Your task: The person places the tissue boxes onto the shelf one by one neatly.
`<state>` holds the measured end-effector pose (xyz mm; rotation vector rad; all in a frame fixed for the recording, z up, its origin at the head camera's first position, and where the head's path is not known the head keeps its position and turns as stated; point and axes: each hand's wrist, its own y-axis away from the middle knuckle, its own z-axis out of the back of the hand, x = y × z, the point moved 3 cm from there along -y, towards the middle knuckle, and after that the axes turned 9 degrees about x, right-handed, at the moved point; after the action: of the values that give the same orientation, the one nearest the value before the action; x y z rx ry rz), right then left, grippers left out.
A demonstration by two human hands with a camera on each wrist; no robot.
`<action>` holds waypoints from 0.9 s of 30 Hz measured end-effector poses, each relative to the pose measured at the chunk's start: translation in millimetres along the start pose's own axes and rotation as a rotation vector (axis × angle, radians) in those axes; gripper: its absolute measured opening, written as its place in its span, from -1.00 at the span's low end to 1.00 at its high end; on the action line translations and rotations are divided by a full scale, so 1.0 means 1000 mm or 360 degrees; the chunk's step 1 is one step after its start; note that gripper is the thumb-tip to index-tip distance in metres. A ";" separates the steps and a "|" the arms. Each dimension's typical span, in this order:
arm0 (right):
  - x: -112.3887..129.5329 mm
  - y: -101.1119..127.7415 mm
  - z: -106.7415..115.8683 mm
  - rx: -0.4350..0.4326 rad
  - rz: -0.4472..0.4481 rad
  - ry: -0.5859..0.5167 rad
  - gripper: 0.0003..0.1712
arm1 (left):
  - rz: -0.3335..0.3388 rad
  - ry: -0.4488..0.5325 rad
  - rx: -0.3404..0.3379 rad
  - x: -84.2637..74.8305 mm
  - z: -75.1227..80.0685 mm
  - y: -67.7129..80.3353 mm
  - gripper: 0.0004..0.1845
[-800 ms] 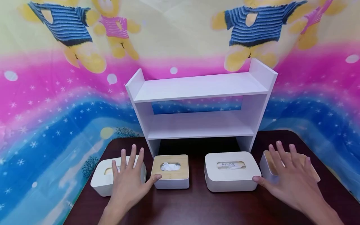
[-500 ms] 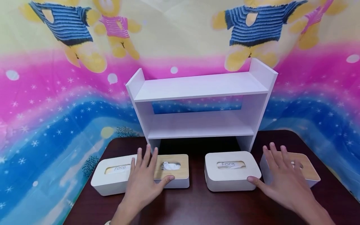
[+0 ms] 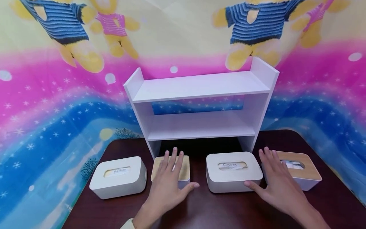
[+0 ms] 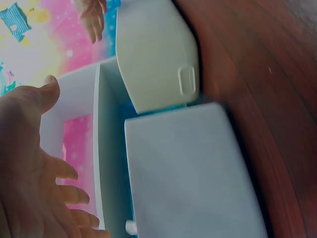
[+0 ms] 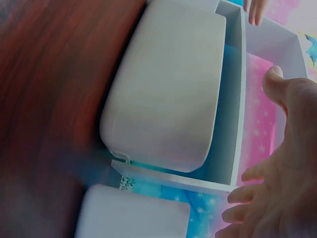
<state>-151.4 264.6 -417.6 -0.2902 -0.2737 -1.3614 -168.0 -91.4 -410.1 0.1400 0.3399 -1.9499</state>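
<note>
I see four tissue boxes in a row on the dark brown wooden table point(image 3: 217, 210), in the lower half of the head view. My left hand point(image 3: 168, 187) is flat with fingers straight and a little spread, over the small box with the bamboo lid point(image 3: 184, 167), just left of the frame center; whether it touches I cannot tell. My right hand point(image 3: 278, 186) is also flat and spread, between the white rounded box point(image 3: 233, 173) and the bamboo-lid box at the right point(image 3: 297, 170), thumb at the white box's edge. The white box has a slot with the word "Face", and white tissue shows in the right box's slot. A second matte white box point(image 3: 118, 176) stands at the lower left. Behind them is a smooth white shelf point(image 3: 200, 105). The left wrist view shows the plain white side of a box point(image 4: 193, 173) which the head view hides.
</note>
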 end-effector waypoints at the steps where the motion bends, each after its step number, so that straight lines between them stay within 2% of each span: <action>1: 0.001 0.000 -0.001 -0.0008 0.0013 -0.0016 0.44 | -0.0007 0.0010 0.0011 -0.003 -0.002 -0.001 0.17; 6: 0.007 0.001 -0.006 0.0002 0.0014 -0.0067 0.44 | -0.0043 0.0126 0.0065 -0.017 -0.008 -0.008 0.19; 14: 0.007 -0.001 -0.011 0.0065 -0.0098 -0.0106 0.47 | -0.0122 0.0340 0.0149 -0.038 -0.019 -0.014 0.14; 23: 0.006 0.000 -0.016 0.0071 -0.0145 -0.0189 0.37 | -0.0184 0.0407 0.0100 -0.052 -0.033 -0.018 0.07; 27: 0.005 -0.001 -0.017 0.0080 -0.0172 -0.0215 0.37 | -0.0179 0.0494 0.0105 -0.055 -0.040 -0.018 0.05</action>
<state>-151.0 253.2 -431.9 -0.3295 -0.4407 -1.4412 -165.6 -24.2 -430.9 0.4784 0.4955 -2.0528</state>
